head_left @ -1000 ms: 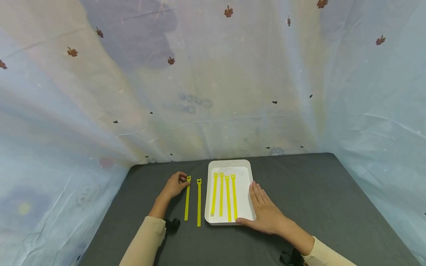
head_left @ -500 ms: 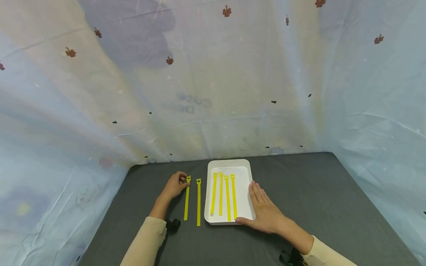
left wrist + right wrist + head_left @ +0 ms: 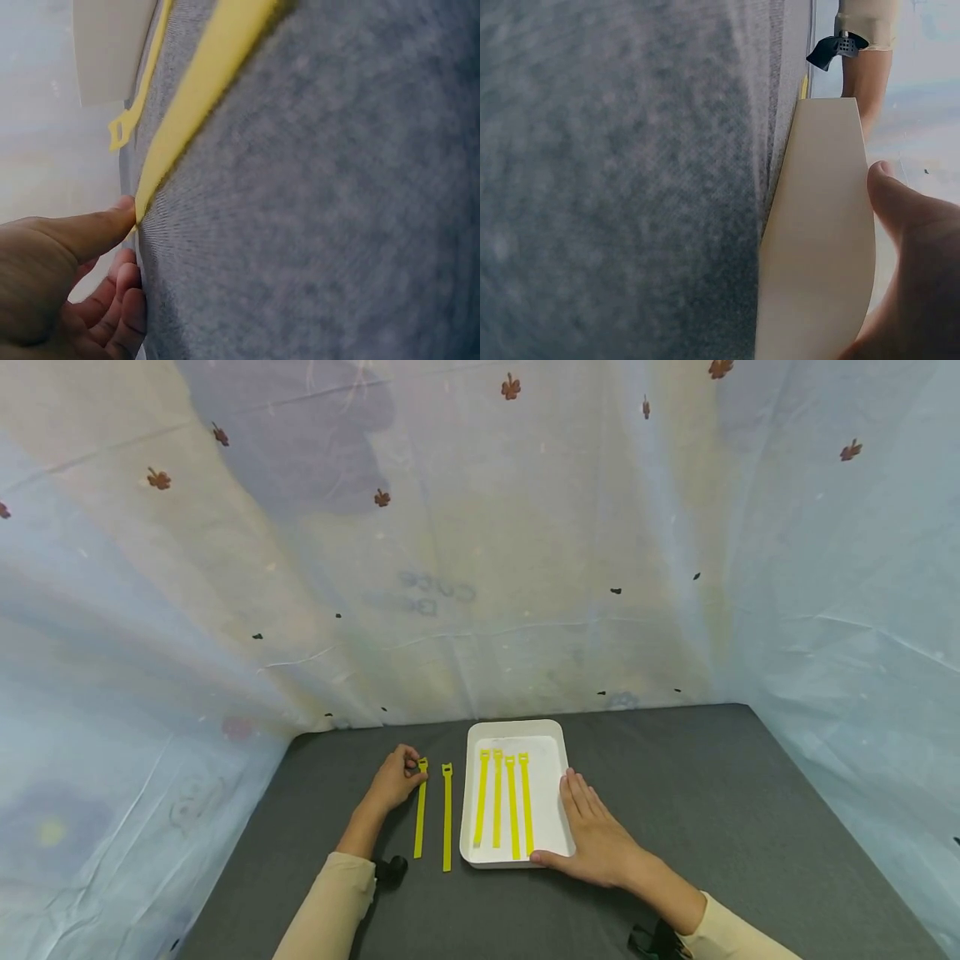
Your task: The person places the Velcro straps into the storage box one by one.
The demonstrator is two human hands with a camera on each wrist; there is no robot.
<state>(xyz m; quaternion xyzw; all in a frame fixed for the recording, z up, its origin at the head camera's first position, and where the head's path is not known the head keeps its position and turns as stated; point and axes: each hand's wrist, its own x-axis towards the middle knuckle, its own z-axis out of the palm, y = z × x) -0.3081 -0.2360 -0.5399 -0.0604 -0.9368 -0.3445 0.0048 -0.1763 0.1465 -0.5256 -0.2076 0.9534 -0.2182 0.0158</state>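
Note:
My left hand pinches the slotted head end of a flat yellow cable tie lying on the dark cloth. In the left wrist view the thumb of the left hand presses on the end of that cable tie, its other fingers curled below. A second yellow cable tie lies just to the right, untouched. Several more ties lie side by side in a white tray. My right hand rests with extended fingers along the tray's right edge, thumb at the near rim.
A dark grey cloth covers the table, stretching right of the tray. Pale printed sheeting walls off the back and both sides. A black wrist camera is strapped to the left forearm.
Almost nothing differs. The left hand shifts the head of its cable tie very slightly left; the right hand and tray stay put.

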